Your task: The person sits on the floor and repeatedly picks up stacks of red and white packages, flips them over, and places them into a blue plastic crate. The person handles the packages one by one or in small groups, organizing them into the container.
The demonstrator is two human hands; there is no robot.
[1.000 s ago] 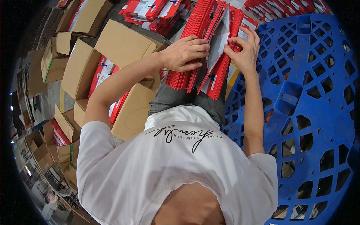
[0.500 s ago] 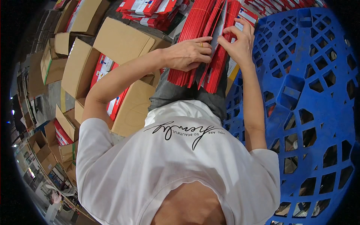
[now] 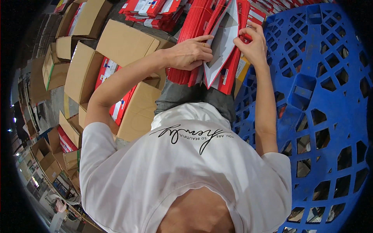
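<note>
A thick stack of flat red folded cartons (image 3: 193, 26) stands on edge before me, above my lap. The stack is parted, and the pale grey inner face of one carton (image 3: 224, 43) shows in the gap. Curled over the left side of the gap, my left hand (image 3: 189, 53) presses the carton edges, a ring on one finger. On the right side, my right hand (image 3: 253, 46) pinches the edge of a red carton between thumb and fingers. Thin bands appear to run across the top of the stack.
Open brown cardboard boxes (image 3: 128, 42) stand to my left, some with red cartons inside. More red and white cartons (image 3: 153, 13) are piled at the far side. A blue plastic lattice pallet (image 3: 334, 106) stands along my right.
The gap in the stack has widened, baring more of the grey inner face. My left hand has shifted slightly left, my right hand slightly right.
</note>
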